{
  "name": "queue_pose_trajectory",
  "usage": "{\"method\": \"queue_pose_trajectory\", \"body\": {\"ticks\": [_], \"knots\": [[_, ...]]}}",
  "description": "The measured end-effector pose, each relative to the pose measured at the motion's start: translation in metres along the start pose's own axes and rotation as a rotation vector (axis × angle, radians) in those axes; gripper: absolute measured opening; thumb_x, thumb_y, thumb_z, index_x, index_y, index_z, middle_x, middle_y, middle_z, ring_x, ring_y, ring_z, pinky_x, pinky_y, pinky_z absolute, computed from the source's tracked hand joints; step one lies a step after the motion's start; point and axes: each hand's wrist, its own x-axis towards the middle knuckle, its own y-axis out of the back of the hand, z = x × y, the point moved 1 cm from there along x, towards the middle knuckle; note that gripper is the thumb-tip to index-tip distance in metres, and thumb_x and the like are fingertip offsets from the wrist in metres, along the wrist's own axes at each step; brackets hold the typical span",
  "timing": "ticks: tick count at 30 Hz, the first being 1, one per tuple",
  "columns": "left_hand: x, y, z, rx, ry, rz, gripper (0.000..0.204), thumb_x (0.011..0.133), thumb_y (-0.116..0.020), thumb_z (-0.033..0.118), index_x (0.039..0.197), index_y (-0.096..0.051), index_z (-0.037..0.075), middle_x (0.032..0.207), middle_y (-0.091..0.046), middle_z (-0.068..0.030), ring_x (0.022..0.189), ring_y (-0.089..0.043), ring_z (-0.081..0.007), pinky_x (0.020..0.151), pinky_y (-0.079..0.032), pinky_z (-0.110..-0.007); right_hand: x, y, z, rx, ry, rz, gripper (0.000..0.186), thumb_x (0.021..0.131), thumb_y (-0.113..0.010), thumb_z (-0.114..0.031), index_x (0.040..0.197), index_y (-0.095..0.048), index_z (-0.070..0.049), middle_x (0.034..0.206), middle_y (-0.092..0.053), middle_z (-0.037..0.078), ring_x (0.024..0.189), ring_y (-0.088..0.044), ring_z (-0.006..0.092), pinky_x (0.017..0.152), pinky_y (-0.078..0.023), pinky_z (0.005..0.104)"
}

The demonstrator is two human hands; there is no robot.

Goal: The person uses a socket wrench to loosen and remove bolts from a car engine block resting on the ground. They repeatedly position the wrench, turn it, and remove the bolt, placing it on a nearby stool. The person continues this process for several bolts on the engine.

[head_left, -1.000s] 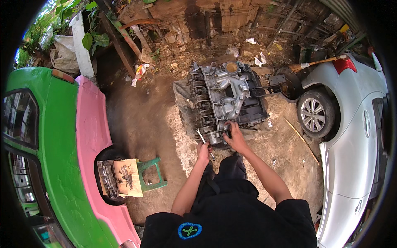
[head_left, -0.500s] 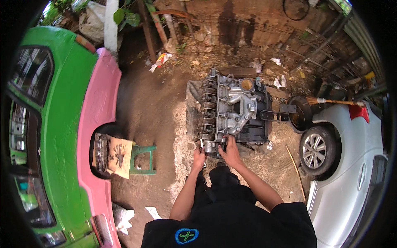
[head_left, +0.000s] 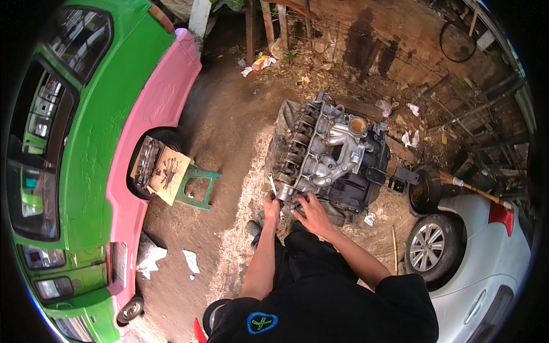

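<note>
An engine (head_left: 331, 154) with a silver intake manifold (head_left: 342, 160) and an exposed row of valve gear (head_left: 300, 140) sits on the ground in front of me. My left hand (head_left: 272, 207) is closed around a slim silver wrench (head_left: 273, 184) at the engine's near left corner. One wrench end rises above the fingers and the other shows below them. Close beside it, my right hand (head_left: 312, 211) has its thumb and fingers curled at the engine's near end. Whatever lies between those fingertips is too small and dark to make out.
To the left stands a green and pink vehicle (head_left: 108, 137); near its wheel a green stool (head_left: 200, 186) bears cardboard (head_left: 178, 166) with dark metal parts. A silver car (head_left: 477, 260) stands at right, by a black bucket (head_left: 424, 191) and a broom (head_left: 472, 187). A stick (head_left: 394, 248) lies nearby.
The view has turned, so the engine now looks tilted. My right hand has shifted off the engine's front toward my left hand, and the wrench leans more to the left.
</note>
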Motion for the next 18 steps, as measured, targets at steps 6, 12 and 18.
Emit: {"method": "queue_pose_trajectory", "body": {"ticks": [6, 12, 18], "knots": [[0.001, 0.000, 0.021, 0.123, -0.009, -0.055, 0.012, 0.097, -0.048, 0.009, 0.093, -0.057, 0.002, 0.070, -0.053, -0.0022, 0.050, -0.043, -0.0089, 0.044, -0.033, -0.026, 0.001, 0.011, 0.010, -0.068, 0.109, -0.090, 0.040, 0.084, -0.070, -0.018, 0.119, -0.055, -0.007, 0.112, -0.047, 0.016, 0.105, -0.053, 0.0345, 0.085, -0.048, 0.0436], [0.006, 0.019, 0.040, 0.208, 0.160, -0.122, 0.016, 0.093, -0.054, 0.004, 0.103, -0.059, -0.008, 0.069, -0.053, -0.0070, 0.052, -0.045, -0.0130, 0.043, -0.036, -0.027, 0.001, 0.002, 0.015, -0.103, 0.209, -0.018, 0.035, 0.079, -0.072, -0.013, 0.111, -0.060, -0.006, 0.113, -0.051, 0.016, 0.105, -0.055, 0.0345, 0.086, -0.049, 0.0435], [0.010, 0.015, 0.045, 0.268, 0.183, -0.158, 0.012, 0.086, -0.046, -0.002, 0.083, -0.057, -0.007, 0.069, -0.054, -0.0093, 0.050, -0.046, -0.0152, 0.042, -0.035, -0.030, 0.001, 0.001, 0.018, -0.121, 0.258, 0.030, 0.032, 0.080, -0.073, -0.016, 0.109, -0.061, -0.006, 0.113, -0.052, 0.015, 0.098, -0.058, 0.0343, 0.083, -0.050, 0.0428]]}}
